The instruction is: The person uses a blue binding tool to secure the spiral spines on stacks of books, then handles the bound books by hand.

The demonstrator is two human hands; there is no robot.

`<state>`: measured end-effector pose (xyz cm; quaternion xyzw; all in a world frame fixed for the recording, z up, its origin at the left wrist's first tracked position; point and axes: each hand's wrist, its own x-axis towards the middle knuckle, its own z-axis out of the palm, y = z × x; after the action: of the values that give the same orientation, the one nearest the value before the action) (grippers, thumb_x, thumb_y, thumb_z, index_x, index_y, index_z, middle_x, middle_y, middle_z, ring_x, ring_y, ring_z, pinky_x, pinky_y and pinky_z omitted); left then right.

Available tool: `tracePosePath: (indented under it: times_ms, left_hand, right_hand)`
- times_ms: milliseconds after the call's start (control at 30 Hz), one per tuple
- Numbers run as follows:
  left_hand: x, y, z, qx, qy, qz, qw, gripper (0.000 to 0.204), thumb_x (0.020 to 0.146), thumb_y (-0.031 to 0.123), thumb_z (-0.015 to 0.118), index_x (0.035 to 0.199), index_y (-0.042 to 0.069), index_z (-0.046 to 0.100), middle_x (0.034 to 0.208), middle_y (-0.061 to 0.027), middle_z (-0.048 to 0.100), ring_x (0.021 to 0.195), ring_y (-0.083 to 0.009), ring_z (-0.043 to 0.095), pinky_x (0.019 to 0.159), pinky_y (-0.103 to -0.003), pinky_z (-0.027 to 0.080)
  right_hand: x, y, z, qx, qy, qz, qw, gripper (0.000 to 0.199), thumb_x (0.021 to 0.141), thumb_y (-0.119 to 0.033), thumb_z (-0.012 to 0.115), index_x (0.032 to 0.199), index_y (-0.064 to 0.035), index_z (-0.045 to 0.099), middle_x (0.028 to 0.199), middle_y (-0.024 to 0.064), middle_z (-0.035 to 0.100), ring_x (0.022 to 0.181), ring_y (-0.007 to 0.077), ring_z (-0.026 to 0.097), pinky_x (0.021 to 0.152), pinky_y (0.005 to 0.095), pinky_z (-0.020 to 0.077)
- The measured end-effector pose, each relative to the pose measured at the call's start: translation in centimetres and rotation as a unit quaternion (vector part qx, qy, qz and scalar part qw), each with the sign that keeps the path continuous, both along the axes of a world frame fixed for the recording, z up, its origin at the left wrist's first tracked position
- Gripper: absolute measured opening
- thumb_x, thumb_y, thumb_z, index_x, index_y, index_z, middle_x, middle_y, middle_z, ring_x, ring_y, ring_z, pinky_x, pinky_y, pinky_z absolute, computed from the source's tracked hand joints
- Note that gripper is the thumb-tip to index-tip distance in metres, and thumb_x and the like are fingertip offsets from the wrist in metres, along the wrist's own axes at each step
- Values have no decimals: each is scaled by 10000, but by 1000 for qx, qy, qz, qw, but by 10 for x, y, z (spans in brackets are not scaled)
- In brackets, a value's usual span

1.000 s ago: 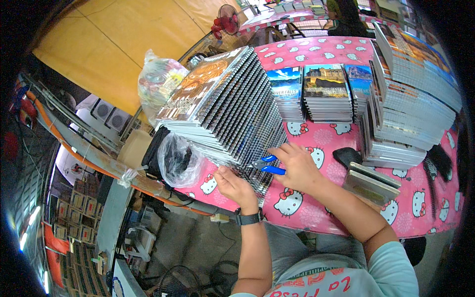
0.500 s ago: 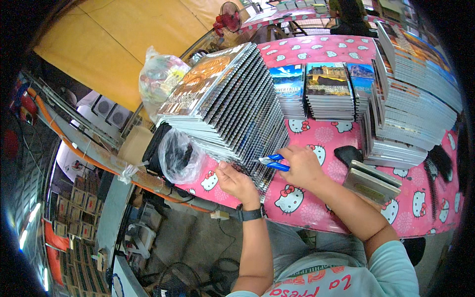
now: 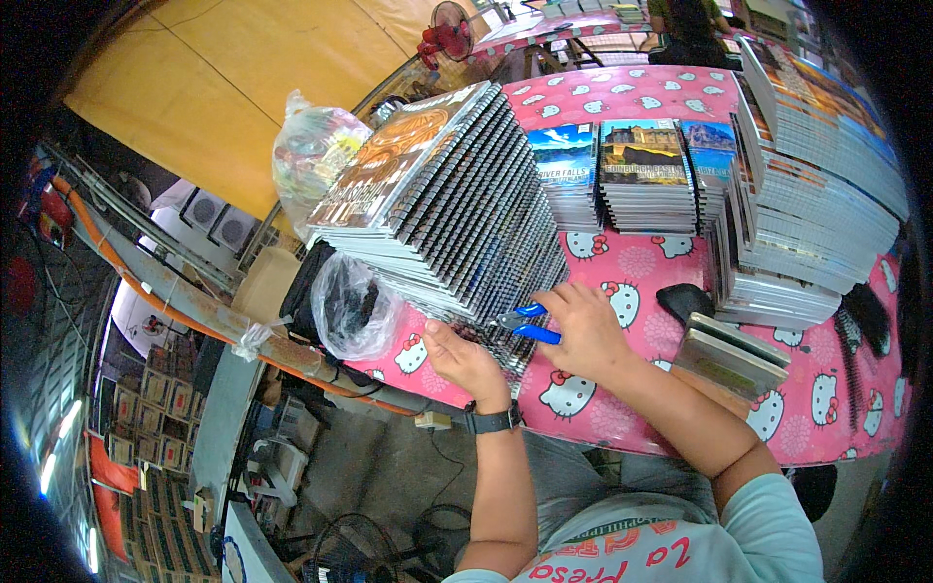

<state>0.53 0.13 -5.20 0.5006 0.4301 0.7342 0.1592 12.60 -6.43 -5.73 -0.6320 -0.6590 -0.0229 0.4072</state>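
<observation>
**Two hands at a fanned stack of spiral-bound books**

Nearest: one left hand [image 3: 465, 358], a dark wristwatch [image 3: 493, 421] on its wrist, fingers curled against the lower end of the fanned stack; it presses the edge rather than closing round anything.

One right hand [image 3: 583, 332], clenched on one pair of blue-handled pliers [image 3: 523, 325]; the pliers' nose points left at the wire spines of the stack's lowest books.

One fanned stack of spiral-bound books [image 3: 442, 209], slanting up and away across the counter [image 3: 583, 403], which has a pink cartoon-cat cover. Books too many to count; the top cover is brown and orange.

One clear plastic bag [image 3: 352, 306] with dark contents, just beside the stack's lower left edge.

One short pile of small bound pads [image 3: 731, 355], to the right of the right hand; one black object [image 3: 683, 299] just beyond it, kind unclear.

Further back: three upright piles of landscape-cover books [image 3: 643, 175], side by side.

Right edge: one long leaning run of spiral-bound books [image 3: 821, 194].

Far left: one knotted clear bag of coloured items [image 3: 313, 155].

Beyond the counter: one red fan [image 3: 449, 29].
</observation>
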Motion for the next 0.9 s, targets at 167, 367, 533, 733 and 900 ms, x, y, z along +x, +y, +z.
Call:
tracePosePath:
  times_ms: [167,367,533,733,900]
  left_hand:
    - [-3,2,-2,-9,-16,-9,1000,471,978,365,389,725,-29,447,645,-65,433,629,-169,358,593,-323,331]
    - [-2,2,0,-8,-19,-7,1000,463,980,357,388,708,-17,425,642,-44,414,624,-154,351,581,-310,323]
    - [-5,6,-3,-1,-23,-27,999,450,982,344,391,709,-12,426,641,-38,410,625,-145,351,576,-308,324]
    - [-4,4,-2,-12,-29,-40,999,432,981,329,400,712,-7,435,643,-35,422,625,-132,354,571,-296,327]
    - [-7,7,-3,1,-17,-19,1000,410,974,324,422,714,8,449,646,-25,439,615,-110,357,560,-276,325]
  right_hand:
    - [-4,6,5,24,-40,-2,999,405,586,-210,713,953,-80,601,870,97,587,883,276,557,745,412,432]
    - [0,6,6,-88,23,41,995,270,625,-215,686,822,-60,586,770,110,602,767,289,591,673,416,472]
    - [7,6,-4,-3,8,34,999,288,626,-220,686,838,-53,586,800,115,596,791,285,583,690,414,468]
    - [3,8,-5,44,-42,18,998,306,614,-190,689,875,-46,617,784,120,598,736,312,579,676,410,468]
    - [1,6,-8,-58,19,38,997,300,622,-193,691,874,-54,608,769,129,593,722,313,596,653,427,477]
